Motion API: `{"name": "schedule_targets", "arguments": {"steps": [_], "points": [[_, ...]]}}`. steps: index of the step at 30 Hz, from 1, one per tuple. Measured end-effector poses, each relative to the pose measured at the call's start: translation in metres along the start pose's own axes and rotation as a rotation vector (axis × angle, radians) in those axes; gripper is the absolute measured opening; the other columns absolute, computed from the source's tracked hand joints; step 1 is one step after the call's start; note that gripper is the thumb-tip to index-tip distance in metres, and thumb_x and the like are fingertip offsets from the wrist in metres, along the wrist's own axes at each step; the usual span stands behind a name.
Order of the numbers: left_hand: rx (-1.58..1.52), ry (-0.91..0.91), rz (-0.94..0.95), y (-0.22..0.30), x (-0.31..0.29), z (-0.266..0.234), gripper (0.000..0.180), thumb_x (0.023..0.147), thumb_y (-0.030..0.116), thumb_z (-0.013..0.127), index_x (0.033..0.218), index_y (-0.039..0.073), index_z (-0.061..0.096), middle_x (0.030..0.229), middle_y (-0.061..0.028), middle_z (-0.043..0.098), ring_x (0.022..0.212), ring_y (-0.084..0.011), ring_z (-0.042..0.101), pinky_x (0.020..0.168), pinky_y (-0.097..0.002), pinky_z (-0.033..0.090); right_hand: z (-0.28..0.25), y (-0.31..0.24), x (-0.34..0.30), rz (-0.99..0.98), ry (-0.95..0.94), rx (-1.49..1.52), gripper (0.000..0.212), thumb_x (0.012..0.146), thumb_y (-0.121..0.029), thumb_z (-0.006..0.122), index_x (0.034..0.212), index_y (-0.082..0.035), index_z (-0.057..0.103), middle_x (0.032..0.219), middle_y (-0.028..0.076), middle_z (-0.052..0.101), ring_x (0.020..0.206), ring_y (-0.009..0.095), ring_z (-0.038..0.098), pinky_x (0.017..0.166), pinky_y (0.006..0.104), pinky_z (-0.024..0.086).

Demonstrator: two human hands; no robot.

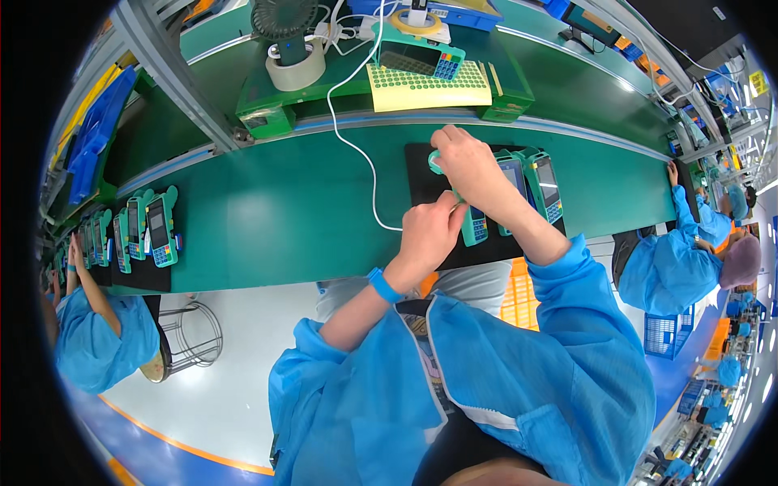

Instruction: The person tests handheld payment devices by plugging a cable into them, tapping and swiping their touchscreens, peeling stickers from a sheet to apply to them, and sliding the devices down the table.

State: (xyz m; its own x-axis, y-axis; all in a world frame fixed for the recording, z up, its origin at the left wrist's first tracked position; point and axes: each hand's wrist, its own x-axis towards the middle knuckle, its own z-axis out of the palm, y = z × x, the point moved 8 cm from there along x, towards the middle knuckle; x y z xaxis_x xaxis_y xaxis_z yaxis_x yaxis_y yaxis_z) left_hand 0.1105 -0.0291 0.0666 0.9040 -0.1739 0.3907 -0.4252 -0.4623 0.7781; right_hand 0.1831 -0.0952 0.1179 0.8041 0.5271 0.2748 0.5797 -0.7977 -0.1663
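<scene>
A green-cased card terminal (474, 230) lies tilted on a black mat (421, 193) in front of me, its keypad end showing and its middle covered by my hands. My right hand (472, 166) is closed over its upper part, beside the rounded green end. Lower down, my left hand (429, 232) pinches at the terminal's left side with thumb and forefinger. What those fingertips hold is hidden. A white cable (372, 174) runs down to the left hand and disappears behind it. Two more terminals lie just right, one partly under my right forearm and another (549, 188) in plain sight.
A green shelf (510, 104) at the back carries a fan (284, 20), a tape roll (295, 70), another terminal (417, 58) and a yellow dotted sheet (429, 87). Several terminals (160, 231) stand left. People in blue sit at both sides; a metal post (174, 73) rises back left.
</scene>
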Motion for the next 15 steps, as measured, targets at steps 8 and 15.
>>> {"name": "schedule_targets", "arguments": {"steps": [8,15], "points": [[-0.38,-0.239,-0.424,-0.059,-0.028,-0.001,0.021,0.1,0.016,0.062,0.085,0.001,0.06,0.058,-0.0107,0.065,0.048,-0.0234,0.065,0.047,-0.0365,0.047,-0.016,-0.005,-0.067,0.071,0.347,0.325,0.048,0.088,-0.011,0.074,0.134,-0.004,0.059,0.137,0.018,0.059,0.127,0.039,0.057,0.104,0.0434,0.048],[-0.479,-0.256,-0.406,-0.064,-0.024,0.005,0.02,0.101,0.014,0.062,0.087,0.0,0.061,0.058,-0.0084,0.064,0.045,-0.0152,0.059,0.044,-0.0318,0.043,0.027,-0.026,-0.115,0.148,0.227,0.218,0.073,0.084,-0.013,0.071,0.152,-0.005,0.046,0.162,0.025,0.032,0.15,0.045,0.031,0.118,0.0506,0.033]]}}
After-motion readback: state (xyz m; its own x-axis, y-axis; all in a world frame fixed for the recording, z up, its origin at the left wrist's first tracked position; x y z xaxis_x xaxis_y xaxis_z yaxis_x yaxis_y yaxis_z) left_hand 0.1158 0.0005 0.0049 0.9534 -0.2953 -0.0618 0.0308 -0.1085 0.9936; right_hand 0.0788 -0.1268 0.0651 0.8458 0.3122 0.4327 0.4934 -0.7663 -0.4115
